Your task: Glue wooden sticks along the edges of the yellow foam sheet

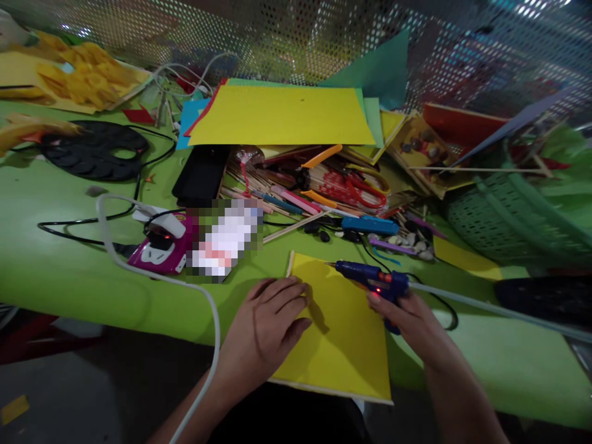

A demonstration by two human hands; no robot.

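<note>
1. At the far left, a black palette-shaped piece [95, 150] with an oval hole lay on the green worktop [60, 209].
2. Nearer the middle sat a magenta power strip [160, 262] with a white plug [167, 223] in it.
3. The left hand [272, 317] was palm down over the left side of a yellow sheet [342, 345], fingers bent and close together; whether it gripped anything could not be told.
4. The sheet lay at the worktop's front edge, a pale stick [333, 393] along its near side.
5. The right hand [416, 324] was closed round a blue glue gun [365, 274], red light lit, nozzle pointing left above the sheet.
6. Farther right stood a green basket [494, 216].
</note>
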